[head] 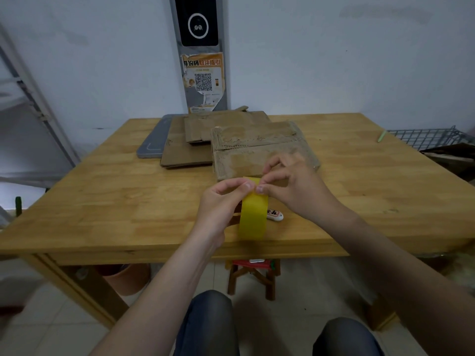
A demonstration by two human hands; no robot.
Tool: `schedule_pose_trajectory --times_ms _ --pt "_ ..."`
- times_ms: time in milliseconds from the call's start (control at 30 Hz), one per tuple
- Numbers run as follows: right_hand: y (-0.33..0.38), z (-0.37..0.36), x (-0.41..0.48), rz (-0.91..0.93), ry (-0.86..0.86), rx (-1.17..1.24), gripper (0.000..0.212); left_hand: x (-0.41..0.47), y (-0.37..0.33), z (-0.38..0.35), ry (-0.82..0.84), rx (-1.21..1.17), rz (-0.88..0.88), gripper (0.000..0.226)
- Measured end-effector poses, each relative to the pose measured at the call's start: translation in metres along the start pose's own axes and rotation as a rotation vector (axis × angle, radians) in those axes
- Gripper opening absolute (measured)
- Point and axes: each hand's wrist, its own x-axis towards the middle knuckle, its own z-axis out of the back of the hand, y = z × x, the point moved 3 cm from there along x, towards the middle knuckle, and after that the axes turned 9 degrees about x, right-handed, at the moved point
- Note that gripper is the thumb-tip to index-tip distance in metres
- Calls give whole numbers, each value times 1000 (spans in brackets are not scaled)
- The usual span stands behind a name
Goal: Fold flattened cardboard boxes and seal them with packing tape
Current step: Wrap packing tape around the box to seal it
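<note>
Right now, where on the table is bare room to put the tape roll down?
The table is bare left of the flat cardboard stack, and right of the box toward the green pen. The middle is crowded: grey slab, stack, box, white object by the tape roll.

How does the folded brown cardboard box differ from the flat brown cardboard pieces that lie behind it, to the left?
The folded brown cardboard box stands raised, with flaps closed on top; the flat brown cardboard pieces lie stacked as thin sheets. The box sits directly on the wooden table; the stack partly covers a grey flat slab. Both are worn brown cardboard.
</note>
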Motion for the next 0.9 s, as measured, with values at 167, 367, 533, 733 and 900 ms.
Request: schedule_pose_trajectory --times_ms 167,367,533,733,900 --pt "3 -15 -3 152 74 -57 12 2 -7 20 -66 116 -25 21" --pt "19 -33 11 -38 21 -87 20 2 -12 56 -179 337 -168 16" --pt "30 -54 27 -97 148 -318 37 17 -5 114 -348 976 -264 16" --pt "23 -94 37 -147 189 -539 49 42 20 165 -391 1471 -239 31" --pt "18 -114 47 -131 150 -495 45 59 50 187 -389 1515 -156 30"
